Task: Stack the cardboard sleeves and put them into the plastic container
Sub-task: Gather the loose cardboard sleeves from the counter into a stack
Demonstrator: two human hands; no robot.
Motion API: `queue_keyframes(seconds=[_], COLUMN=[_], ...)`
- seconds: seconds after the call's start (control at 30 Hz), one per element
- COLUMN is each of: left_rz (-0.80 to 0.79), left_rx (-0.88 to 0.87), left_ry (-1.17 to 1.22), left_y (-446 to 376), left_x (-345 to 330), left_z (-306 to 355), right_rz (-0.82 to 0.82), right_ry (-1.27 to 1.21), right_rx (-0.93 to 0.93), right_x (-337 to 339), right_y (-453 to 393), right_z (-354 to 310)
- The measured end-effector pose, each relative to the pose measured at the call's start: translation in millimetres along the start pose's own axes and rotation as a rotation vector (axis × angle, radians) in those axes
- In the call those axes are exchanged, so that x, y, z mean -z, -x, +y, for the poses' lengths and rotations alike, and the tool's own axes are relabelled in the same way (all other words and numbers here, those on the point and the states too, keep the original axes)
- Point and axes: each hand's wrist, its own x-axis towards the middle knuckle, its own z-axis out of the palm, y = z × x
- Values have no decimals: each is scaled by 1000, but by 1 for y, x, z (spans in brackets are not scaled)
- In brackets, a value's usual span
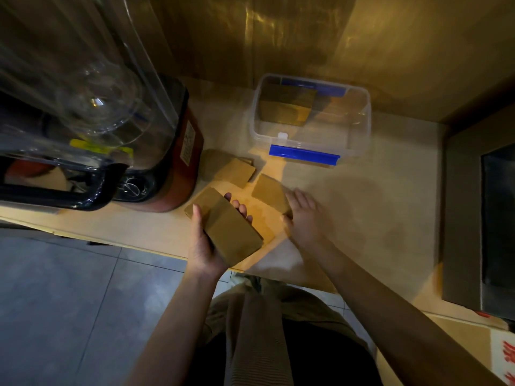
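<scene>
My left hand [204, 243] grips a stack of flat brown cardboard sleeves [227, 228] just above the counter's front edge. My right hand [305, 215] rests on the near corner of a single sleeve [269, 192] lying on the counter, fingers and thumb pinching its edge. Two more loose sleeves [234, 171] lie overlapped further back, beside the blender base. The clear plastic container [359, 129] with blue clips stands open at the back, with a pile of sleeves [284, 110] inside its left half.
A large blender [111, 140] with a clear jar and red base fills the counter's left side. A dark appliance [479, 218] stands at the right. The wall is close behind the container. Tiled floor lies below the counter edge.
</scene>
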Motion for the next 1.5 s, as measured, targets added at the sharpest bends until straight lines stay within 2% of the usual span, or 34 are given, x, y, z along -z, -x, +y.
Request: queue_keyframes(seconds=[0.23,0.37,0.5,0.57,0.7,0.87,1.0,1.2,1.27,1.33,1.43,1.5], left_rz=[24,24,24,14,-28,-65,-121,-131,-130,-140,-140,-142], left_rx=[19,57,78,77,129,159,145,140,135,110,94,90], left_ry=[-28,-38,-63,-80,-178,-193,-209,-223,-227,-238,-236,-231], left_y=[-1,-2,-5,-6,-6,-7,-6,-5,-5,-5,-6,-8], left_x=[0,-3,-7,-10,-17,-24,-27,-26,-26,-28,-32,-36], left_z=[-2,-5,-9,-14,-23,-32,-40,-46,-46,-45,-44,-43], right_rz=[15,-28,137,173,122,225,307,230,180,182,270,154], right_ry=[14,-319,-678,-746,-691,-418,-372,-388,-524,-767,-1113,-1426], right_rx=[34,-26,-49,-23,19,144,139,106,62,-36,-310,-511], right_x=[6,42,82,95,98,91,86,82,83,86,92,94], right_y=[12,14,37,53,78,95,106,114,116,118,120,121], right_z=[3,-6,-31,-50,-76,-78,-73,-65,-63,-61,-54,-48])
